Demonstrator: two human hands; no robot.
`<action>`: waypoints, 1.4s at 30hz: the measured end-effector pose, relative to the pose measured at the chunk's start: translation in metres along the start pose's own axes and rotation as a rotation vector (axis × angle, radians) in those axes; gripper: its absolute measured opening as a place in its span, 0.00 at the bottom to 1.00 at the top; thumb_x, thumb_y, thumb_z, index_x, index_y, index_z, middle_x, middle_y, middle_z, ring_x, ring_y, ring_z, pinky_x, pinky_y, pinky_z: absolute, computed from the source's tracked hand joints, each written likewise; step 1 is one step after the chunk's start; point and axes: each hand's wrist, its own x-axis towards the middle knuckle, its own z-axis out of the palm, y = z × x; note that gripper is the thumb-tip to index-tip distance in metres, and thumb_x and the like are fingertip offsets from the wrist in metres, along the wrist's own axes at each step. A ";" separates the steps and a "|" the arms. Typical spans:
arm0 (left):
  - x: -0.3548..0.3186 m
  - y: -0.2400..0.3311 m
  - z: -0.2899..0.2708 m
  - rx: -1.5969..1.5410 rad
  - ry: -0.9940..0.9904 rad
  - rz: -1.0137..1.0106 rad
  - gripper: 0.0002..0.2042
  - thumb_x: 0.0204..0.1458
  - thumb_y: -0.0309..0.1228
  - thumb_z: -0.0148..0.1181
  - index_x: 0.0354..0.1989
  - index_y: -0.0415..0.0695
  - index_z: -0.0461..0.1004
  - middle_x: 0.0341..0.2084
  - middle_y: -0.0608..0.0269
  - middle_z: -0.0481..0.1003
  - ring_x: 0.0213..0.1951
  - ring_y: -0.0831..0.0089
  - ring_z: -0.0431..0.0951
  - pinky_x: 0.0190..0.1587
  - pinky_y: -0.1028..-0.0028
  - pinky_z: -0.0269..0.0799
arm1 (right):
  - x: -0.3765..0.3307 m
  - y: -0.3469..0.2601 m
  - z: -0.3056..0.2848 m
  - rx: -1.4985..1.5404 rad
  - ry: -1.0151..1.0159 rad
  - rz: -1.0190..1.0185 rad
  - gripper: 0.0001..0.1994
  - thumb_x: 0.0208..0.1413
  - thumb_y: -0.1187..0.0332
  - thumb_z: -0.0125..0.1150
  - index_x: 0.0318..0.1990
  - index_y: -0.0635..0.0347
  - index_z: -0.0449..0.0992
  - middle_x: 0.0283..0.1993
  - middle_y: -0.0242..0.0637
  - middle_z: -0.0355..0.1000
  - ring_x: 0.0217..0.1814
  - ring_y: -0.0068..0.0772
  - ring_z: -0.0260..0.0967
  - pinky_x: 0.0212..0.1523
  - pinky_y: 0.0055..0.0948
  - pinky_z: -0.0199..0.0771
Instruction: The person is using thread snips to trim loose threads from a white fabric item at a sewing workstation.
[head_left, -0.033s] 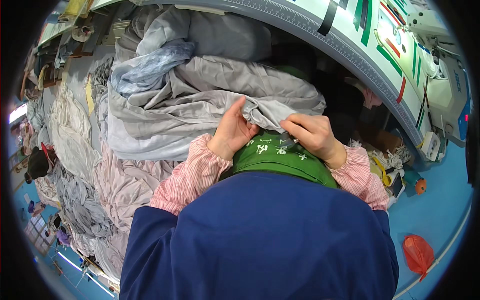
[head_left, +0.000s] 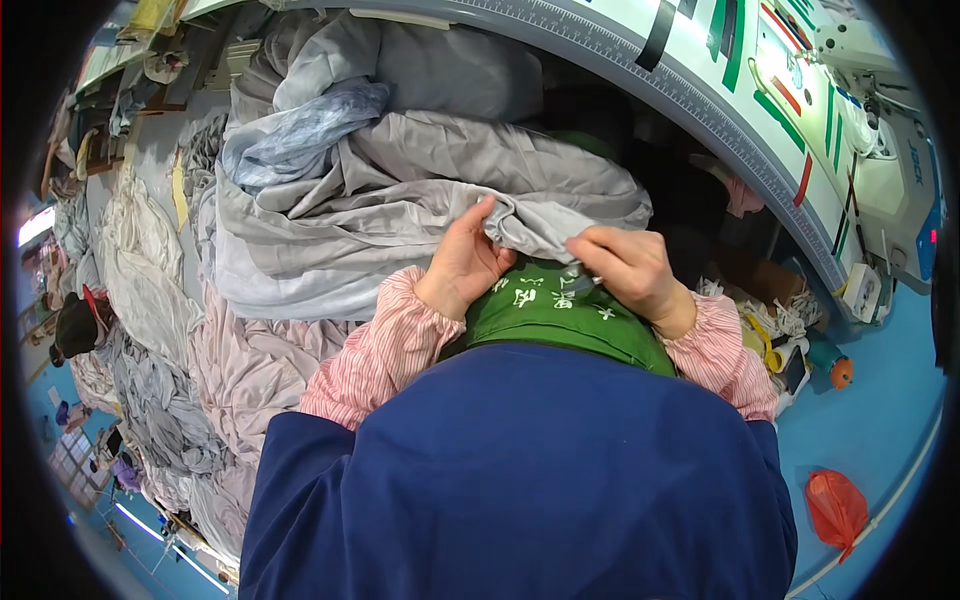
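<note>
My left hand [head_left: 465, 260] is closed round the gathered end of a light grey cloth [head_left: 545, 228], with its thumb along the fold. The fingers of my right hand [head_left: 635, 272] pinch the other end of that gathered part, so a short stretch of cloth spans the two hands. Below the right fingertips a small greyish bit shows, too little to name. From my left hand the cloth runs off into a big heap of grey fabric [head_left: 430, 150]. Beneath both hands lies a green cloth with white lettering [head_left: 540, 310] over my lap.
A curved table edge with a ruler strip [head_left: 690, 100] bounds the upper right, carrying a sewing machine [head_left: 890, 190]. Pale pink fabric [head_left: 250, 375] and more grey piles lie to the left. A red plastic bag [head_left: 837, 508] sits on the blue floor at lower right.
My right hand has shifted slightly to the right along with its end of the cloth. A dark grey thing beneath its fingers shows less now. The left hand stays almost in place.
</note>
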 end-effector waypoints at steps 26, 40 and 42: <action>0.022 0.024 -0.012 2.013 0.096 1.338 0.16 0.36 0.25 0.62 0.37 0.42 0.70 0.33 0.59 0.69 0.37 0.60 0.68 0.39 0.67 0.65 | -0.047 0.006 -0.028 -0.122 0.158 0.465 0.16 0.34 0.88 0.56 0.36 0.65 0.73 0.31 0.42 0.72 0.28 0.36 0.72 0.28 0.24 0.71; -0.052 0.087 0.037 2.154 0.194 1.968 0.16 0.32 0.13 0.54 0.35 0.36 0.72 0.29 0.55 0.70 0.29 0.60 0.71 0.32 0.68 0.68 | -0.035 0.001 -0.020 -0.353 0.160 0.297 0.18 0.31 0.86 0.56 0.36 0.66 0.73 0.31 0.43 0.70 0.26 0.38 0.71 0.25 0.26 0.70; -0.068 0.095 0.029 2.225 0.184 1.944 0.17 0.31 0.13 0.54 0.35 0.36 0.72 0.30 0.55 0.70 0.29 0.60 0.71 0.31 0.68 0.68 | -0.039 0.002 -0.022 -0.367 0.144 0.341 0.18 0.31 0.85 0.56 0.36 0.66 0.73 0.31 0.42 0.70 0.26 0.38 0.71 0.25 0.27 0.70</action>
